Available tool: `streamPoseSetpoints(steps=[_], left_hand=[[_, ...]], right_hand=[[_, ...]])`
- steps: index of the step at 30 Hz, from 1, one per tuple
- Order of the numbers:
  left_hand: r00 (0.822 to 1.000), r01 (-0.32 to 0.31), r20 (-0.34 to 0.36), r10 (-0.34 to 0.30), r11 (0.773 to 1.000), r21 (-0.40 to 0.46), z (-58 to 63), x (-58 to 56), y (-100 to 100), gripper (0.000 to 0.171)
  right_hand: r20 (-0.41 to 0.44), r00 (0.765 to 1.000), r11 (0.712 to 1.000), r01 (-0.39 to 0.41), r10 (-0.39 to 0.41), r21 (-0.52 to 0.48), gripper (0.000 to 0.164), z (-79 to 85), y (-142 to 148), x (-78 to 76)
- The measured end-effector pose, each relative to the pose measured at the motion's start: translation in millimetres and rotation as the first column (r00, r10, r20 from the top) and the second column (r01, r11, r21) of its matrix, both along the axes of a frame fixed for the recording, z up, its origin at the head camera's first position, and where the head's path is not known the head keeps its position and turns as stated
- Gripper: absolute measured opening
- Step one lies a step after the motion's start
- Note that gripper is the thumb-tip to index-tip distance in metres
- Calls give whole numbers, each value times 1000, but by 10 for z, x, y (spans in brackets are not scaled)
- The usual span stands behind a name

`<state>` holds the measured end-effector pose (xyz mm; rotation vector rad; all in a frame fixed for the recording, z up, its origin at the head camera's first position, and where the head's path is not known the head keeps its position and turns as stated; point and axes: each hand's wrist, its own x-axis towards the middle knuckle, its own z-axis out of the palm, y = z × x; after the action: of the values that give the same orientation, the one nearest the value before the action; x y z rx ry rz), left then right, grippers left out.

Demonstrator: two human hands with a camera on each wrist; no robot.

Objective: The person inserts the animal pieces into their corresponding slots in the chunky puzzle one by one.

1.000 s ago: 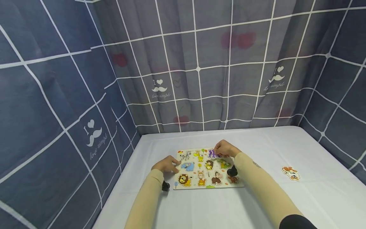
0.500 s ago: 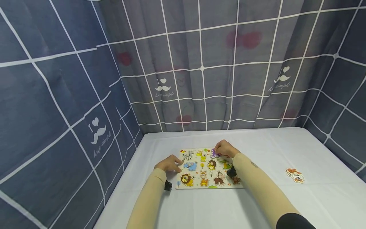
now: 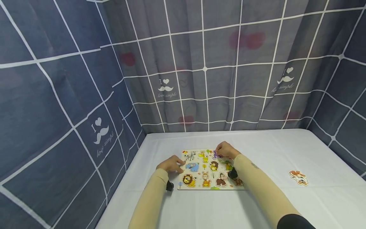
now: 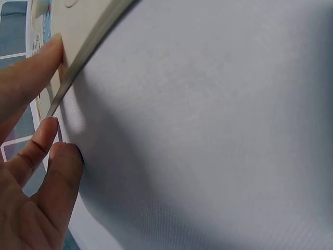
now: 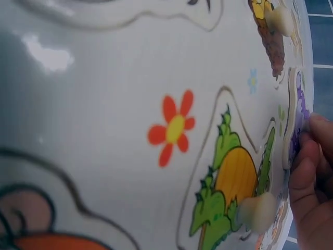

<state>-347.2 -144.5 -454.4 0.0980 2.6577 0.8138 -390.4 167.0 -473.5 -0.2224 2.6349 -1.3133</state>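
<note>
A wooden animal peg puzzle board (image 3: 200, 187) lies flat on the white table. My right hand (image 3: 227, 150) is at its far right corner, pinching a purple animal puzzle piece (image 3: 216, 155). In the right wrist view the purple piece (image 5: 297, 117) stands slightly proud of the board, and the fingers (image 5: 307, 177) cover part of it. My left hand (image 3: 171, 164) rests against the board's left edge with fingers spread. The left wrist view has one fingertip (image 4: 54, 44) touching the board near its rim (image 4: 91, 47), with other fingers lower beside it.
A loose brown-and-white animal piece (image 3: 298, 177) lies on the table to the right. Several animal pieces, such as the lion (image 3: 188, 180) and elephant (image 3: 192, 167), sit in the board. A dark checked curtain (image 3: 171, 63) surrounds the table's back and sides.
The whole head view has shifted slightly, moving the scene rightward. My right hand stays at the far right corner with the purple piece, and my left hand keeps to the board's edge.
</note>
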Motion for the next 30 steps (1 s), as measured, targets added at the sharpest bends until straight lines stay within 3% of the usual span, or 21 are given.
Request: streamPoseSetpoints(steps=[16, 30], left_hand=[[1000, -15, 16, 14, 1000, 16, 7, -14, 16, 49], [1000, 18, 11, -18, 1000, -13, 19, -38, 16, 49]], right_hand=[[-9, 1000, 1000, -1, 1, -1, 8, -31, 39, -29], [19, 999, 998, 26, -27, 52, 9, -12, 27, -17]])
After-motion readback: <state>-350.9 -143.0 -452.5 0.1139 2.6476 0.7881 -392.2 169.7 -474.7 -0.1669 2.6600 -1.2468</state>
